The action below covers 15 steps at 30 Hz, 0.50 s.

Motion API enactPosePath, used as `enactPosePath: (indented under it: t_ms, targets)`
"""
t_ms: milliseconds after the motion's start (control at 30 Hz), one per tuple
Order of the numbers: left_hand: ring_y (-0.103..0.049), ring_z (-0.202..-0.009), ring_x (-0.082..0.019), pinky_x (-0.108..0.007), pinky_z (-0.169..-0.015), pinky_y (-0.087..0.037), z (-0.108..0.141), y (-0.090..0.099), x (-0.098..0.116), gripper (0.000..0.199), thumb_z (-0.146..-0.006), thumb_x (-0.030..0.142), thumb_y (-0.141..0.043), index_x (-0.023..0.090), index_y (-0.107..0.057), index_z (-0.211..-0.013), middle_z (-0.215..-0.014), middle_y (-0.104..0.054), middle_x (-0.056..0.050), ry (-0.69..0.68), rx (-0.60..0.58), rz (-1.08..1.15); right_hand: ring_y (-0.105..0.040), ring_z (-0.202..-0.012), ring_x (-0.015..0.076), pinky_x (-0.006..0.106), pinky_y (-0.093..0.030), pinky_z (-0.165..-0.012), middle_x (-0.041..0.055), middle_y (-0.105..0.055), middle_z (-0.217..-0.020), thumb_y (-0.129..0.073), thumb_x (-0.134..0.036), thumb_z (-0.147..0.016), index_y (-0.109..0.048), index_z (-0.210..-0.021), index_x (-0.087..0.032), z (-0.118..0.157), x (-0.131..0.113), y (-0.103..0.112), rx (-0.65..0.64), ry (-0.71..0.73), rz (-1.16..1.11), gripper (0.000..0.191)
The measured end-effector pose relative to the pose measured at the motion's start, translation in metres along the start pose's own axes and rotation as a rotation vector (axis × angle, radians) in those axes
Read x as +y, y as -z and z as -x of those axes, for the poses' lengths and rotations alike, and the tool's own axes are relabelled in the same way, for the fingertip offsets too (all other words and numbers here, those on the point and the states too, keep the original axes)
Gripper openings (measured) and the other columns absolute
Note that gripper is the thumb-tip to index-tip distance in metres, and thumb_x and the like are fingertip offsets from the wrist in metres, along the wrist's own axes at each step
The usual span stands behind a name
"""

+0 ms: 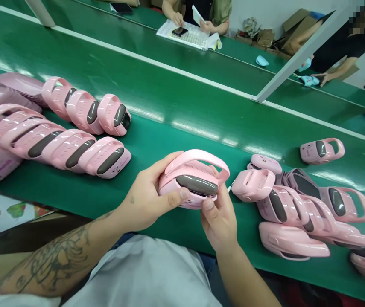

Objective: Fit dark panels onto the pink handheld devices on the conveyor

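Note:
A pink plastic housing with a loop handle and a dark glossy oval window point(197, 185) is held in front of my body above the bench. My left hand point(148, 189) wraps round its left end, the thumb pressed near the lower edge of the window. At the right end, my right hand point(220, 219) grips it, with the thumb at the lower corner by the window. The handle arches over the top. Its underside and the fingers behind it are hidden. Just right of my right hand sits another pink housing point(253, 185), turned so that a slot shows.
Rows of similar pink housings point(112, 160) stand on the green bench point(169, 140) at left; more lie piled at right point(293, 241). One single housing point(321, 151) stands farther back. A white rail point(156, 64) crosses the bench. Two people work beyond, one near a phone point(179, 31).

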<state>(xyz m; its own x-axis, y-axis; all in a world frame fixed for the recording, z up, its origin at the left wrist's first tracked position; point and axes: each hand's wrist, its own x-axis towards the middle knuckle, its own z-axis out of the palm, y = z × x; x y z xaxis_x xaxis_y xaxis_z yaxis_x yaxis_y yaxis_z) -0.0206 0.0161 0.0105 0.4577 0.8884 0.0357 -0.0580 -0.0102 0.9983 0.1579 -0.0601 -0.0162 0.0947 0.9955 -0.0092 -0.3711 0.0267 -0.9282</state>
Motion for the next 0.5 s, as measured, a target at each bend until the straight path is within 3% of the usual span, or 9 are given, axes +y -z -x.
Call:
enactPosePath:
  t_ms: [133, 267, 367, 500]
  targets:
    - [-0.066, -0.131, -0.034, -0.040, -0.111, -0.053, 0.001, -0.002, 0.001, 0.078, -0.088, 0.048, -0.086, 0.018, -0.061, -0.156, -0.143, -0.071, -0.012, 0.018, 0.001, 0.025, -0.060, -0.147, 0.0346, 0.053, -0.054, -0.120, 0.0117, -0.067, -0.153, -0.072, -0.054, -0.100, -0.057, -0.152, -0.028, 0.001, -0.002, 0.005, 0.006, -0.026, -0.015, 0.060]
    - [-0.058, -0.140, -0.037, -0.043, -0.119, -0.047, 0.002, -0.003, 0.001, 0.081, -0.086, 0.050, -0.085, 0.020, -0.061, -0.157, -0.152, -0.061, -0.014, -0.006, 0.047, -0.102, -0.065, -0.141, 0.0357, 0.055, -0.056, -0.118, 0.0131, -0.073, -0.144, -0.079, -0.051, -0.097, -0.062, -0.145, -0.027, 0.001, -0.003, 0.007, 0.016, -0.042, -0.047, 0.057]
    - [-0.058, -0.140, -0.038, -0.045, -0.118, -0.050, 0.003, -0.003, 0.004, 0.085, -0.087, 0.052, -0.083, 0.022, -0.056, -0.162, -0.153, -0.061, -0.014, 0.020, 0.024, -0.169, -0.067, -0.139, 0.0363, 0.056, -0.056, -0.118, 0.0130, -0.075, -0.140, -0.081, -0.048, -0.095, -0.066, -0.140, -0.026, 0.003, -0.003, 0.008, 0.009, -0.047, -0.083, 0.051]
    - [-0.057, -0.143, -0.041, -0.050, -0.121, -0.048, 0.003, -0.002, 0.009, 0.089, -0.086, 0.050, -0.083, 0.022, -0.052, -0.164, -0.157, -0.061, -0.013, 0.071, -0.035, -0.157, -0.053, -0.154, 0.0358, 0.060, -0.045, -0.128, 0.0118, -0.069, -0.151, -0.079, -0.054, -0.096, -0.061, -0.147, -0.028, 0.010, -0.002, 0.012, 0.040, -0.081, -0.032, 0.061]
